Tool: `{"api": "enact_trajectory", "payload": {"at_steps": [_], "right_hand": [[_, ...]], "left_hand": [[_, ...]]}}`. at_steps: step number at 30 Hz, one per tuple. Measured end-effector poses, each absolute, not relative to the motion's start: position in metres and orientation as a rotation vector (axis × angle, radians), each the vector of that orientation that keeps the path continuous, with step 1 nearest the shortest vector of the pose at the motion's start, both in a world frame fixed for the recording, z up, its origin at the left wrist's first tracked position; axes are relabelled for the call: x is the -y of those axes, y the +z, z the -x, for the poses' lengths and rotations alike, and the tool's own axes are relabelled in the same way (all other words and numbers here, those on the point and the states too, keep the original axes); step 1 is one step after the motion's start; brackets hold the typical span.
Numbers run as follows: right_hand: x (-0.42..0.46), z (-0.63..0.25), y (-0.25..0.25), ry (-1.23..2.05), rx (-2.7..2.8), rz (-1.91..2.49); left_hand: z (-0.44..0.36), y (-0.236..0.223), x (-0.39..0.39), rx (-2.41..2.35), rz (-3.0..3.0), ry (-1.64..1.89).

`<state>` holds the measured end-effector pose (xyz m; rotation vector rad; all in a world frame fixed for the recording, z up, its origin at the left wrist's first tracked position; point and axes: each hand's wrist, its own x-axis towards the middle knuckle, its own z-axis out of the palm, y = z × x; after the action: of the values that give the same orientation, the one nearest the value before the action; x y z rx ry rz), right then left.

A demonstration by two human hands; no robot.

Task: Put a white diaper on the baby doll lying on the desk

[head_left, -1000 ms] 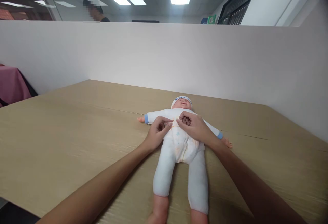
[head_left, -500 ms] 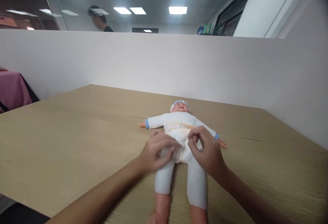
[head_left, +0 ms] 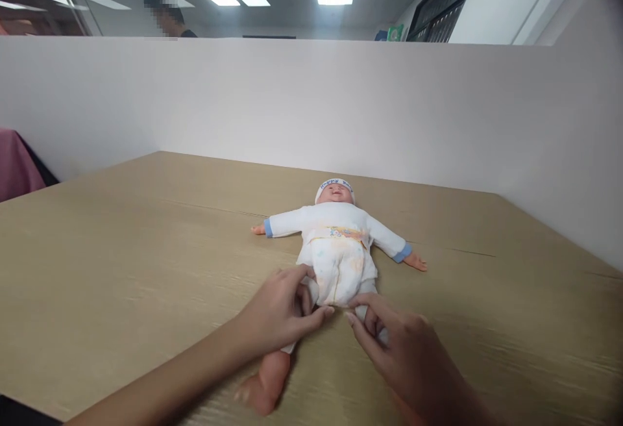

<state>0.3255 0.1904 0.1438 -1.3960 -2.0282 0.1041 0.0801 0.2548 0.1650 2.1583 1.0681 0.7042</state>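
Observation:
A baby doll (head_left: 335, 215) lies on its back on the table, its head away from me and its arms spread. It has a white top with blue cuffs, a white headband with blue lettering and a white diaper (head_left: 338, 270) with a coloured waistband. My left hand (head_left: 285, 312) curls around the doll's thigh on the left, its thumb stretched below the diaper's lower edge. Around the other thigh, my right hand (head_left: 402, 341) is closed, thumb and forefinger tips beside that same edge. The lower leg on the right is mostly hidden behind my right hand.
The brown tabletop (head_left: 146, 238) has faint seams and reaches back to a low white wall (head_left: 243, 101). Pink cloth (head_left: 19, 166) hangs at the far left. Behind the glass above the wall, a person (head_left: 168, 13) is partly visible.
Both hands have come down from above the diaper onto the doll's thighs. The doll's legs are now spread apart, the left-side foot shifted leftward. The view has tilted slightly downward.

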Motion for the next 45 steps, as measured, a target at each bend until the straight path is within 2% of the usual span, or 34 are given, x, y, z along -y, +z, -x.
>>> {"api": "enact_trajectory", "payload": {"at_steps": [5,9,22,45], "right_hand": [[-0.187,-0.315,0.142,0.008,1.951,1.504],[-0.187,-0.309,0.143,0.009,1.996,1.501],[-0.182,-0.308,0.146,0.309,1.912,1.463],[-0.189,-0.31,0.152,0.469,1.802,1.567]], "left_hand": [[-0.089,0.167,-0.259,-1.113,-2.402,0.606],[-0.093,0.166,-0.262,-1.177,-2.367,0.611],[-0.085,0.16,-0.259,-0.981,-2.216,0.935],[-0.086,0.166,-0.251,-1.015,-2.257,0.884]]}}
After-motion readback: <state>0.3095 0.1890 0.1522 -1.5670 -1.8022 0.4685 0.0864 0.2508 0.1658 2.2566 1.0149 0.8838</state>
